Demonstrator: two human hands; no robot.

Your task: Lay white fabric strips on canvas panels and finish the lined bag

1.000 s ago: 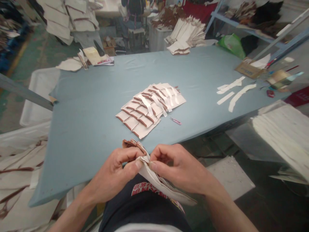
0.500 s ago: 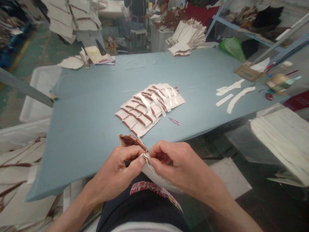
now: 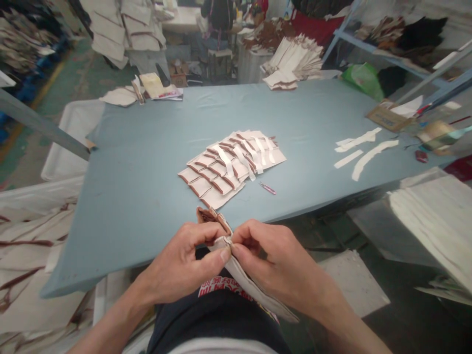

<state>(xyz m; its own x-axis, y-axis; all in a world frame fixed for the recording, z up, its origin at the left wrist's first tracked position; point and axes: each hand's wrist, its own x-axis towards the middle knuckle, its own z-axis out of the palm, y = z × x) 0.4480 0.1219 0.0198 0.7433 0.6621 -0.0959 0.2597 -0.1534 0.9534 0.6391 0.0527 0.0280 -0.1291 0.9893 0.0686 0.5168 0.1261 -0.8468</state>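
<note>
Both left hand (image 3: pixel 188 260) and right hand (image 3: pixel 275 260) pinch fabric (image 3: pixel 254 289) between its ends.

The bare left arm (image 3: pixel 121 310) and right arm (image 3: pixel 342 310) reach in from the bottom corners. The left hand (image 3: pixel 191 260) and right hand (image 3: pixel 275 258) almost meet in the middle. Both pinch with thumb and pointer finger, backs of the hands facing up.
</note>
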